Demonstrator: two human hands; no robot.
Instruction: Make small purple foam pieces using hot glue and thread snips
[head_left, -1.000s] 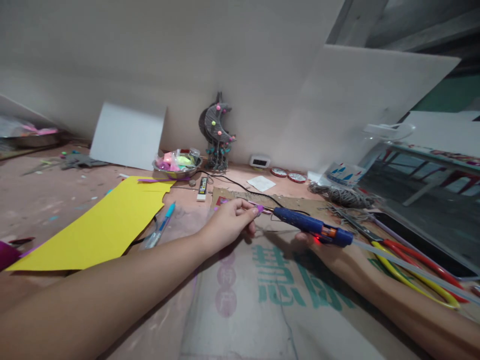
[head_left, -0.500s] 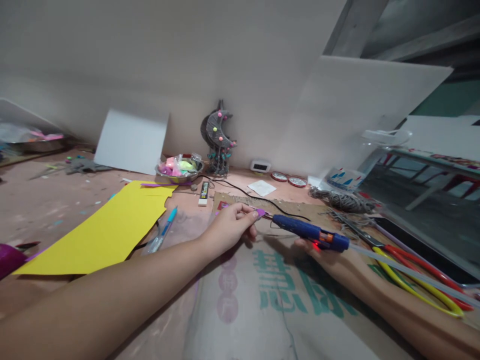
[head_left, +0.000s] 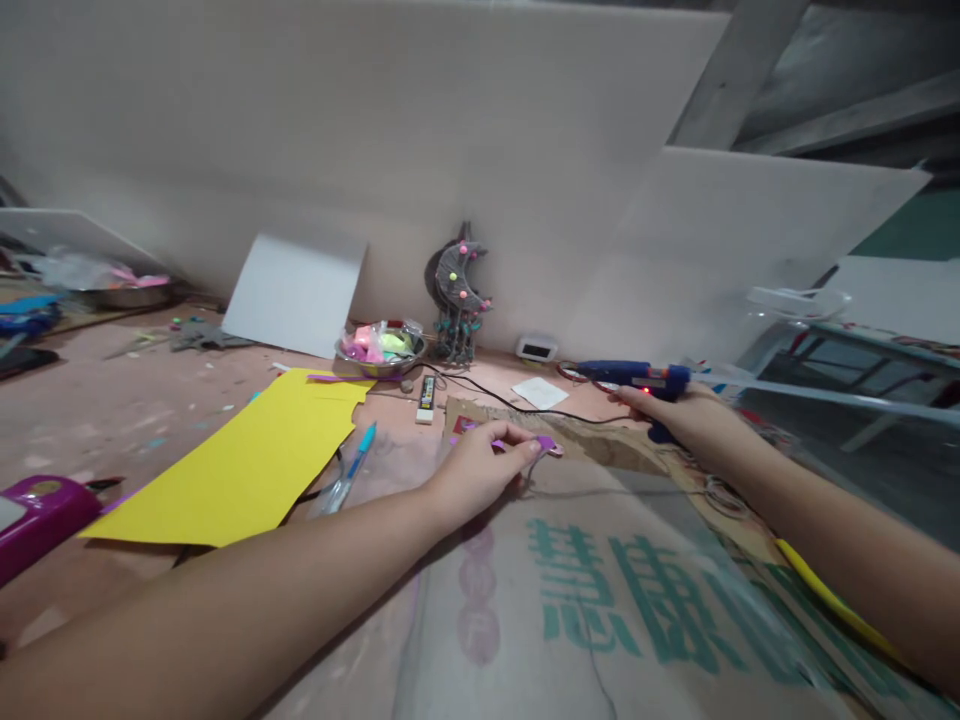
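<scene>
My left hand (head_left: 487, 465) is closed, pinching a small purple piece (head_left: 546, 442) between thumb and fingertips above the cardboard sheet (head_left: 517, 590). A thin grey string hangs by these fingers. My right hand (head_left: 694, 412) is wrapped round a blue hot glue gun (head_left: 619, 374), raised at the right with its nozzle pointing left. A red light glows on the gun, and a long clear glue stick (head_left: 817, 390) sticks out of its back end. The gun's tip is well apart from the purple piece.
Yellow paper (head_left: 232, 460) and a blue pen (head_left: 360, 455) lie left of the cardboard. Behind stand a metal bowl (head_left: 382, 362) of colourful bits, a yarn-wrapped moon ornament (head_left: 457, 280) and a small white digital display (head_left: 536, 348). Yellow scissor handles (head_left: 825, 590) show under my right arm.
My right hand has lifted the glue gun up, back and to the right, off the purple piece. My left hand still holds the piece. The view has shifted slightly left.
</scene>
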